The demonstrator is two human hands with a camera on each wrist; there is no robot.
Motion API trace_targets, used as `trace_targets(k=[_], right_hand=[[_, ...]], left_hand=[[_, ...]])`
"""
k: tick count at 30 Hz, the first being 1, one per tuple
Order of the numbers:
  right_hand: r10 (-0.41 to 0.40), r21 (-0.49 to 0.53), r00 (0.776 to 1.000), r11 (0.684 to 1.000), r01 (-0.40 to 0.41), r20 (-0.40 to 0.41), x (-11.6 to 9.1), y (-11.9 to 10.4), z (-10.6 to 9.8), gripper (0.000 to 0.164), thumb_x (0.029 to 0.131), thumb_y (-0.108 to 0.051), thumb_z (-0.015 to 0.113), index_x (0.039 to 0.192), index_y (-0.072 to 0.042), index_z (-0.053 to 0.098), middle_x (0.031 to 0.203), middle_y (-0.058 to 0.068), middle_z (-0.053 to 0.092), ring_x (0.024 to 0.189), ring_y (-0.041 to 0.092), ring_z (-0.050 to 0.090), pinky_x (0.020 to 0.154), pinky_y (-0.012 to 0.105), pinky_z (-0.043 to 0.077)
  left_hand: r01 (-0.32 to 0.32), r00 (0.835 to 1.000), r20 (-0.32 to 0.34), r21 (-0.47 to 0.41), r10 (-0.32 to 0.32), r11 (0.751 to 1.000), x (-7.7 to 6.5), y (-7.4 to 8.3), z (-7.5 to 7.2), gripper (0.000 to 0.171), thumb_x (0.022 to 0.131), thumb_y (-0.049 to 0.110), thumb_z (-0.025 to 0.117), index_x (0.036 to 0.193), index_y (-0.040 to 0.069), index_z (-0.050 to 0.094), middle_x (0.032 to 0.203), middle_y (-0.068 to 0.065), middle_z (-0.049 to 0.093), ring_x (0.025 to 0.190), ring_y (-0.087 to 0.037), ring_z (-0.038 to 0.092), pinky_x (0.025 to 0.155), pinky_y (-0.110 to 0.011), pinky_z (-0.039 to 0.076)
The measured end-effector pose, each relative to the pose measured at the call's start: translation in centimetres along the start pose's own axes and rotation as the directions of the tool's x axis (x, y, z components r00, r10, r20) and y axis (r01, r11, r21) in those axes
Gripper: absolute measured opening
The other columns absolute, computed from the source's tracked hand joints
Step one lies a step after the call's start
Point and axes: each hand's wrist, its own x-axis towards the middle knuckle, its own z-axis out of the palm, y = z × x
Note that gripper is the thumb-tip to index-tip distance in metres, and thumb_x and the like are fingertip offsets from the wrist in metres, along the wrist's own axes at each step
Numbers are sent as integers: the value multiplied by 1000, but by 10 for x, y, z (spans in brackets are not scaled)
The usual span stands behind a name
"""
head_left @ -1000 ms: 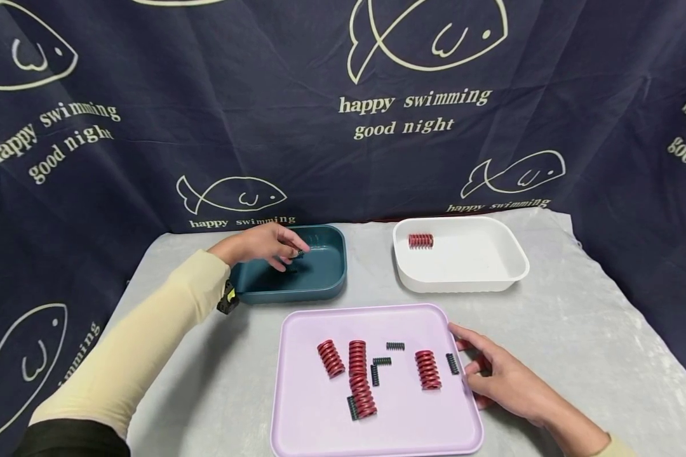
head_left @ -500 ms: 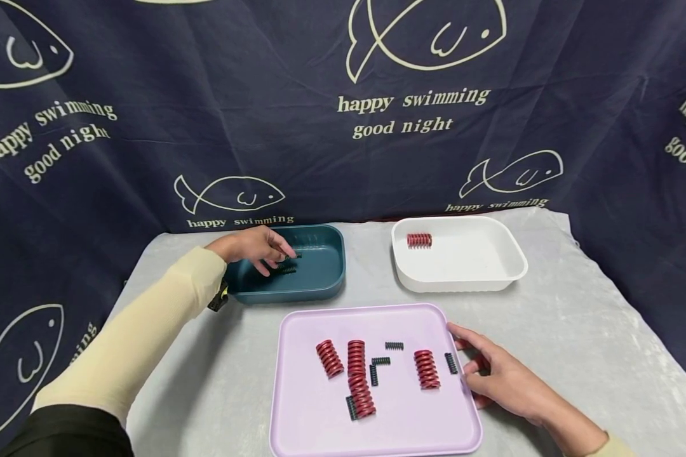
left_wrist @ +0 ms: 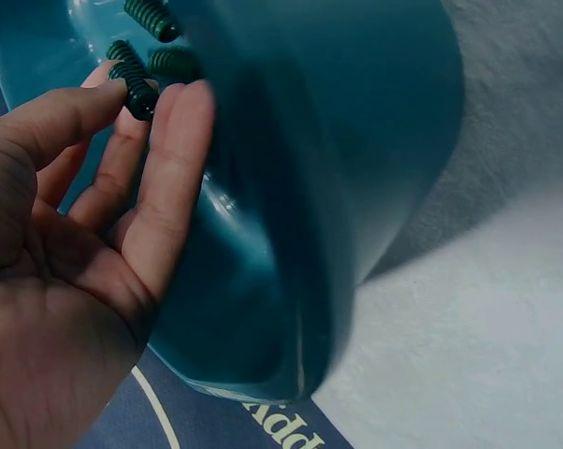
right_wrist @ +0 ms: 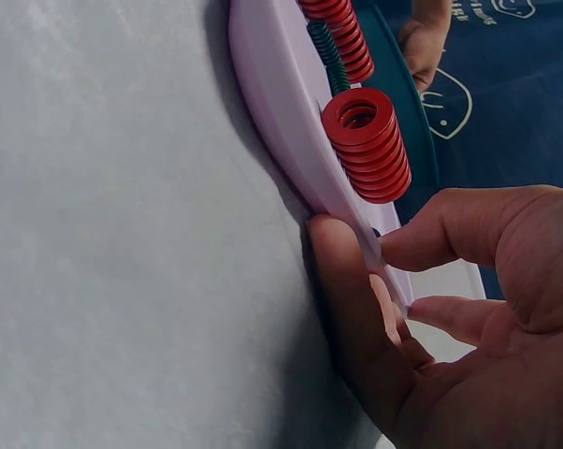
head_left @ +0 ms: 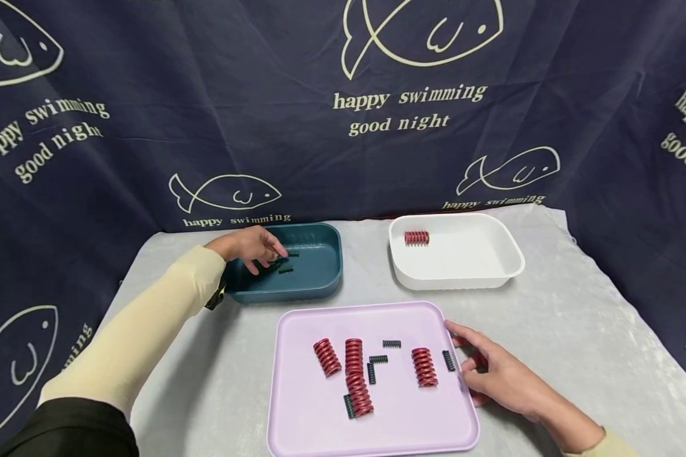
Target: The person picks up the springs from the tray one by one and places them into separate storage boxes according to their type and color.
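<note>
At the left, my left hand (head_left: 251,246) reaches into the dark teal bin (head_left: 320,294). Between its thumb and fingers it pinches a small green spring (left_wrist: 132,82); more small green springs (left_wrist: 151,17) lie just past the fingertips. My right hand (head_left: 500,374) holds the right rim of a lilac tray (head_left: 320,438), thumb on the upper side and a finger along the outer edge. Several thick red springs (head_left: 424,367) and small dark green springs (head_left: 392,344) lie on the tray, one green spring (head_left: 349,406) partly covered by a red one.
A white bin (head_left: 463,282) with one red spring (head_left: 416,238) stands at the back right. Both bins sit behind the tray on a pale grey cloth (head_left: 223,393). A dark blue curtain (head_left: 309,146) with fish prints hangs behind and at the sides.
The left hand has drawn a little leftward and lower inside the teal bin, and more green springs now show beside its fingers. The right hand keeps its place on the tray.
</note>
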Motion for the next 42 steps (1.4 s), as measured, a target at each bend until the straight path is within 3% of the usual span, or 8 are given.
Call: trace_targets(k=[9,15,21,26,34,42], right_hand=[[7,7,1000,1000,-7,2,0,-1,0,86,88,11,61,163,-6,23,140,27,38,89,20,57,53,41,58],[0,6,1000,1000,0,7,0,0,0,86,88,10,62,163,-5,23,141,27,37,89,20,58,53,41,58],[-5,-5,1000,1000,5,6,1,0,-1,86,88,10,62,163,-4,23,140,27,37,88,20,57,53,40,58],[-2,-12,1000,1000,2,2,1,0,-1,85,88,10,62,163,-5,24,139,27,38,88,20,57,52,40,58],[7,-25,1000,1000,-7,-1,1,-1,0,86,88,10,63,163,-6,24,139,26,38,88,20,56,52,40,58],[10,-25,1000,1000,-10,-7,1,-1,1,86,88,10,63,163,-6,25,139,25,38,88,20,56,53,40,58]], left_hand=[[22,999,-35,8,-22,1000,-3,-4,-2,31,104,5,56,133,-3,65,137,-23,62,115,-42,65,79,-49,62],[-41,992,-120,8,42,999,-8,-2,-1,35,104,5,55,137,-5,60,133,-25,64,110,-40,66,74,-45,63],[-134,972,-204,-73,117,988,-23,7,-4,41,105,8,56,144,-3,54,140,-26,56,116,-44,61,78,-46,62],[-176,959,-242,-113,145,978,-38,17,-7,42,105,12,60,145,1,54,144,-24,52,119,-46,60,81,-48,62],[-192,938,-323,-187,124,963,-63,26,-5,48,104,16,64,148,5,53,141,-20,55,115,-36,64,80,-45,62],[-260,895,-425,-255,134,931,-84,33,11,56,103,16,64,155,6,45,146,-20,53,118,-36,63,75,-40,63]])
